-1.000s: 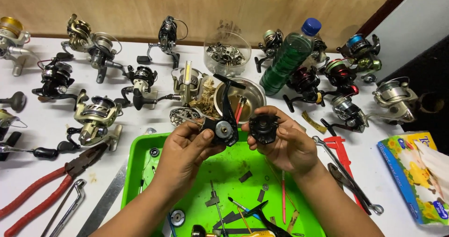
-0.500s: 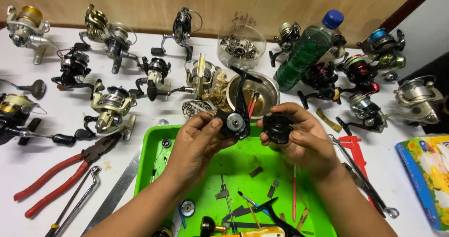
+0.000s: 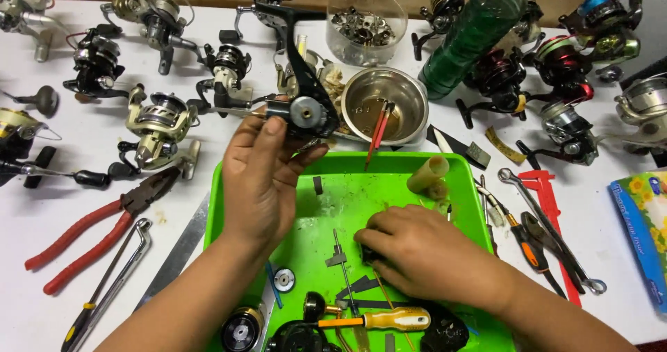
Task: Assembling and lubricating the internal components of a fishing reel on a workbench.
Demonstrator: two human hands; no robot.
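My left hand [image 3: 260, 175] holds up a black fishing reel body [image 3: 303, 102] above the far edge of a green tray [image 3: 462, 206]; thumb and fingers pinch its round side plate. My right hand [image 3: 424, 251] lies palm down in the tray, its fingers closed over a small dark part that is mostly hidden. Loose small parts lie in the tray: a thin shaft [image 3: 342, 268], a round washer [image 3: 283, 280], a yellow-handled screwdriver [image 3: 389, 319] and a cream tube [image 3: 428, 175].
Several fishing reels [image 3: 158, 126] ring the white table. A steel bowl [image 3: 384, 104] with red-handled tools and a clear jar of parts [image 3: 365, 25] stand behind the tray, beside a green bottle [image 3: 472, 36]. Red pliers [image 3: 94, 230], a wrench [image 3: 549, 230] and a red caliper [image 3: 549, 206] flank it.
My right hand has dropped from beside the reel body down into the tray with the dark part. My left hand has stayed up with the reel body. The camera has moved closer.
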